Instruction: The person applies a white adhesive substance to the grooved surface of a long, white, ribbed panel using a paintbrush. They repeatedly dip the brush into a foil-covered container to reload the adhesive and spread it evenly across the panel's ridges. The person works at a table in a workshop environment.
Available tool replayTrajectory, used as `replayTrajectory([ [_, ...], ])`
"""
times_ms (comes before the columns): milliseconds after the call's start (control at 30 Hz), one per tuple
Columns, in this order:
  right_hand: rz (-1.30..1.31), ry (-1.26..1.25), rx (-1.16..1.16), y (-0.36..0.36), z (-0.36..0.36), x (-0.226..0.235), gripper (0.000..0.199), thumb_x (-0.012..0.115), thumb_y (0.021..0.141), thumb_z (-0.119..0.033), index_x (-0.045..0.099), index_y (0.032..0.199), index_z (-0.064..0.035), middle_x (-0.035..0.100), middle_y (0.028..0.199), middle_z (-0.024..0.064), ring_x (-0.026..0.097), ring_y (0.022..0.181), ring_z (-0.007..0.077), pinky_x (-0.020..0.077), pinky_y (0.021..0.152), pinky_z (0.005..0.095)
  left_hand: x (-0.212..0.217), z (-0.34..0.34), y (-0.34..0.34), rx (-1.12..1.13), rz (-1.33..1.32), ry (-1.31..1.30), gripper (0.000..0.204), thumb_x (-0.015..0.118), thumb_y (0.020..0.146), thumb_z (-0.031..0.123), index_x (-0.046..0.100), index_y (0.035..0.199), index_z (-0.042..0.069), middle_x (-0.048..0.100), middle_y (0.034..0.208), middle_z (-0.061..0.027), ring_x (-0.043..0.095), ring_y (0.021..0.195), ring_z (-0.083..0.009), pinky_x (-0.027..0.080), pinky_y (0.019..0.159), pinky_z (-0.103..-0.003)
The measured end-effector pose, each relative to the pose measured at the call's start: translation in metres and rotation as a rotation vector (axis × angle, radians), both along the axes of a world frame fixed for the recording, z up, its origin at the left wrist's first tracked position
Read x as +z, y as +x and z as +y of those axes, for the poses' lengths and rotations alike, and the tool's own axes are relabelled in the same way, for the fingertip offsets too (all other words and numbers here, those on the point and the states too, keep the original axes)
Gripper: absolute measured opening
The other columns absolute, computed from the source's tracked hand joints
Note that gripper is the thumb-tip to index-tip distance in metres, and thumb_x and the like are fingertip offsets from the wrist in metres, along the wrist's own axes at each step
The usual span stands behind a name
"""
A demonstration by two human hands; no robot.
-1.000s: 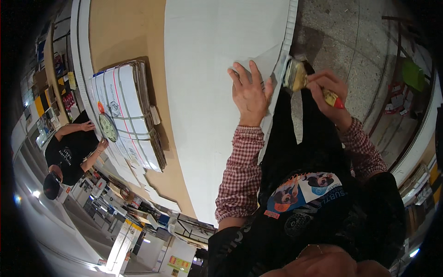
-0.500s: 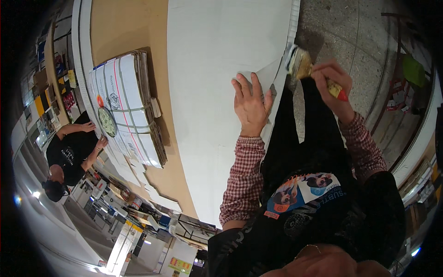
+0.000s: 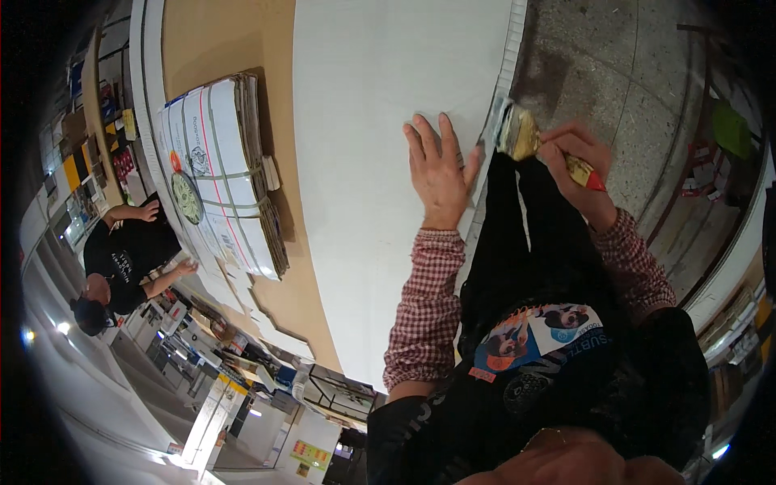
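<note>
My left hand (image 3: 440, 174) lies flat on a large white sheet (image 3: 380, 121), fingers stretched and spread, the thumb close to the sheet's right edge. In my right hand (image 3: 578, 162) is a wide paintbrush (image 3: 524, 136) with a yellowish body and a red handle end; my fingers are wrapped round it. Its pale bristle end meets the edge of the sheet just right of my left thumb. Whether it touches the top or only the side of that edge, I cannot tell. Both forearms wear red-and-white checked sleeves.
A strapped bundle of flat white cardboard (image 3: 222, 178) rests on the brown board (image 3: 275, 40) to the left. Across the table stands a co-worker (image 3: 121, 259) in black. Speckled floor (image 3: 598, 48) lies beyond the table's right edge, with a green item (image 3: 730, 125) farther right.
The brush and my right hand have come slightly nearer along the edge. The sheet's corner, raised beside my left thumb before, now lies flatter. The co-worker's hands have lifted off the bundle.
</note>
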State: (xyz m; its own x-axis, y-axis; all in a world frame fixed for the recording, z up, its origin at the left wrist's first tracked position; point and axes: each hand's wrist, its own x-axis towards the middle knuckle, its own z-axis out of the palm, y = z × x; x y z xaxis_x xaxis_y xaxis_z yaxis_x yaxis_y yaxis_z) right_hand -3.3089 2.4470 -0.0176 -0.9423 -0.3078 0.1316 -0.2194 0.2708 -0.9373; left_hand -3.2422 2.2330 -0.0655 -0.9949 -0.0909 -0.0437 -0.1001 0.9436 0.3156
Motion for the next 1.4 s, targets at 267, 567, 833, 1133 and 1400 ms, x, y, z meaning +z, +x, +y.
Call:
replayTrajectory([
  [267, 0.079, 0.004, -0.019, 0.002, 0.009, 0.014, 0.006, 0.063, 0.087, -0.002, 0.063, 0.081, 0.0005, 0.064, 0.089, 0.0074, 0.060, 0.070, 0.0092, 0.0502, 0.061, 0.0235, -0.004, 0.003, 0.058, 0.092, -0.037, -0.101, 0.075, 0.062, 0.087, 0.044, 0.035, 0.144, 0.002, 0.026, 0.148, -0.0320, 0.026, 0.136, -0.0524, 0.033, 0.106, -0.055],
  [567, 0.091, 0.050, -0.023, 0.040, -0.014, 0.000, 0.004, 0.064, 0.086, -0.003, 0.064, 0.083, 0.0002, 0.064, 0.092, 0.0083, 0.059, 0.069, 0.0083, 0.0496, 0.059, 0.0228, 0.014, -0.024, 0.042, -0.029, -0.011, -0.011, 0.042, 0.056, 0.092, 0.028, 0.058, 0.124, 0.001, 0.054, 0.124, -0.0325, 0.055, 0.112, -0.0491, 0.055, 0.080, -0.046],
  [833, 0.052, 0.044, -0.128, 0.048, -0.021, 0.015, 0.006, 0.064, 0.086, -0.003, 0.065, 0.081, 0.0002, 0.065, 0.088, 0.0095, 0.061, 0.069, 0.0107, 0.0497, 0.059, 0.0245, 0.010, -0.025, 0.044, -0.060, 0.036, -0.059, 0.041, 0.055, 0.093, 0.029, 0.058, 0.123, 0.001, 0.055, 0.120, -0.0332, 0.057, 0.108, -0.0482, 0.057, 0.071, -0.046],
  [1133, 0.063, 0.055, 0.028, 0.110, -0.014, 0.006, 0.004, 0.064, 0.085, -0.003, 0.065, 0.083, 0.0001, 0.065, 0.089, 0.0082, 0.060, 0.068, 0.0094, 0.0486, 0.058, 0.0232, -0.007, -0.015, 0.082, 0.026, 0.004, -0.024, 0.075, 0.060, 0.088, 0.050, 0.037, 0.143, 0.003, 0.030, 0.144, -0.0335, 0.030, 0.133, -0.0503, 0.034, 0.102, -0.056],
  [1400, 0.146, 0.041, -0.039, 0.088, -0.018, 0.001, 0.002, 0.063, 0.087, -0.001, 0.064, 0.089, 0.0001, 0.063, 0.094, 0.0059, 0.060, 0.073, 0.0082, 0.0495, 0.061, 0.0224, -0.006, -0.022, 0.140, 0.028, 0.002, -0.038, 0.076, 0.059, 0.089, 0.048, 0.035, 0.144, 0.001, 0.025, 0.147, -0.0344, 0.024, 0.136, -0.0535, 0.030, 0.107, -0.057],
])
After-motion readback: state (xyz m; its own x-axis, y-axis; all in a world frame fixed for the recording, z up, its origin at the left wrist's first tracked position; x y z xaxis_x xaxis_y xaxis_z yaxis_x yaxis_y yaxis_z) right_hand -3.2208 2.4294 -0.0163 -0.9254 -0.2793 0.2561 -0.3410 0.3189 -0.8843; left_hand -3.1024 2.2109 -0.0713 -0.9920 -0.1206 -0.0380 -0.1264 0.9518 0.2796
